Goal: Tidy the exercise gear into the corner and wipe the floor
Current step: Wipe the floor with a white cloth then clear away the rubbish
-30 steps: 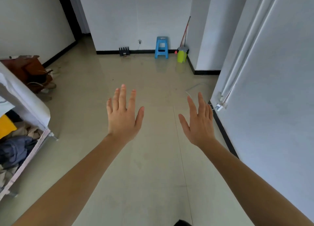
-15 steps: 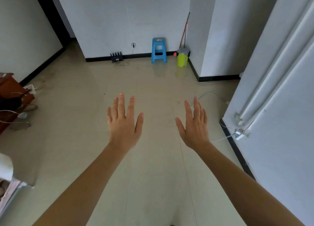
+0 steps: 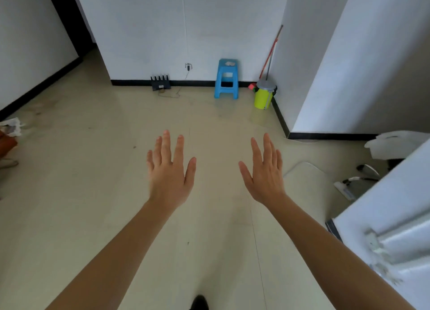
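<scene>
My left hand [image 3: 169, 170] and my right hand [image 3: 264, 172] are stretched out in front of me over the pale tiled floor [image 3: 93, 170], backs up, fingers straight, holding nothing. Metal-and-black exercise gear [image 3: 363, 176] lies on the floor at the right, partly hidden behind a white wall edge [image 3: 395, 205]. In the far corner a mop handle [image 3: 271, 51] leans against the wall above a yellow-green bucket [image 3: 264, 98].
A blue plastic stool [image 3: 226, 79] stands against the far wall, with a black router [image 3: 160, 82] on the floor to its left. A white cable [image 3: 302, 166] loops on the floor at the right. White bags [image 3: 395, 144] sit at the right, clutter [image 3: 9, 128] at the left edge.
The view has swung to the right and moved forward: the shelf and clothes at the left have left the frame, and the gear and white bags at the right have appeared. Both hands stay open.
</scene>
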Tool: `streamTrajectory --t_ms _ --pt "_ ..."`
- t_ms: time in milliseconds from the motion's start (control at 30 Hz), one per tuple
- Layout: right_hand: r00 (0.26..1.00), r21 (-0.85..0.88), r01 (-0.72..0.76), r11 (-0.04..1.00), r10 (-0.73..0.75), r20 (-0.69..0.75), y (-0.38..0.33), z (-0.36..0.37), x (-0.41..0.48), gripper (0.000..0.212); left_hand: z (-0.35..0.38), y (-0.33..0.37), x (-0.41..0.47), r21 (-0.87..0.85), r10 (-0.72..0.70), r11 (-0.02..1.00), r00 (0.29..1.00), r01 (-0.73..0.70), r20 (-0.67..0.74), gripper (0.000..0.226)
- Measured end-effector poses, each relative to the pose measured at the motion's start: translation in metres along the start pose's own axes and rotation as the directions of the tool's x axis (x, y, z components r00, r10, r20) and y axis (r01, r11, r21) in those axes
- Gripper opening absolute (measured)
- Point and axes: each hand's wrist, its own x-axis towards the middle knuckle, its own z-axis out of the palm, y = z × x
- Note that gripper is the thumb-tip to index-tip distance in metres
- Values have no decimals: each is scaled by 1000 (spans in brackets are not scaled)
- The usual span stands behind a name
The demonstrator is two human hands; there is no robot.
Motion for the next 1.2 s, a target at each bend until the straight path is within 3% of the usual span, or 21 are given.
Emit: streamTrajectory --t_ms 200,367,700,933,1200 --pt "993 2 -61 998 61 -104 40 36 175 68 63 -8 201 5 86 996 996 -86 -16 62" --pt "993 -2 -73 997 73 -92 105 122 309 69 170 -16 352 20 197 980 980 -197 -1 60" --pt "995 24 -90 996 91 -33 197 230 651 69 300 -21 679 107 196 974 979 -201 62 61" --pt "1000 21 -18 1000 18 -3 223 328 855 69 408 -78 862 110 163 979 984 -170 68 64" --pt "994 -84 -42 996 50 102 270 431 1094 71 523 -132 1116 64 132 988 983 -140 126 64"
